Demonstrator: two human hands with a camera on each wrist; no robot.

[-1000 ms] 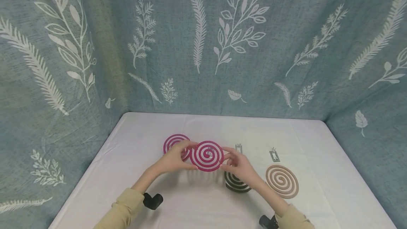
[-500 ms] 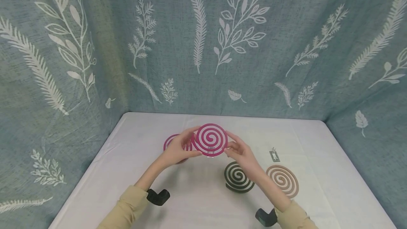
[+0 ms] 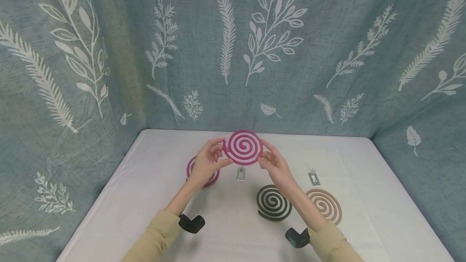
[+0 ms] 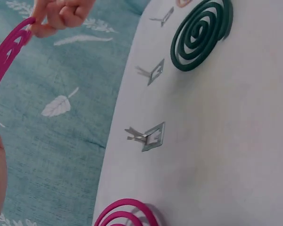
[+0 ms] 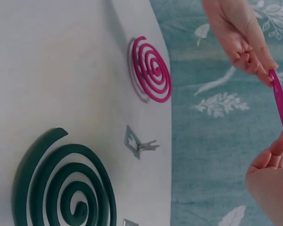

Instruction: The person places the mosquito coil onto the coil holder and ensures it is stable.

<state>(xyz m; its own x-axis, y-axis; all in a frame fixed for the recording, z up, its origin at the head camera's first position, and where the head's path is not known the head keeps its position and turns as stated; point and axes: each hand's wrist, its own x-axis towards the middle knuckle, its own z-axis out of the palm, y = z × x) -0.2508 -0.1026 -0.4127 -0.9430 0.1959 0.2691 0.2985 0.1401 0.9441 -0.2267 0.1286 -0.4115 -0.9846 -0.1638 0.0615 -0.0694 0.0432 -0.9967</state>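
Observation:
Both hands hold a pink mosquito coil up over the far part of the table, its flat spiral facing the head camera. My left hand pinches its left rim between thumb and fingers. On the opposite rim, my right hand pinches it the same way. A second pink coil lies on the table, partly hidden behind the left hand in the head view. Below the held coil stands a small metal coil stand. A dark green coil lies below the right hand.
A tan coil lies at the right, partly covered by the right forearm. Another metal stand is behind it. The left wrist view shows a further stand between them. Patterned curtains surround the white table.
Both hands have raised the pink coil and moved it away from the body and slightly right. The metal stand under it and the green coil have come more fully into sight.

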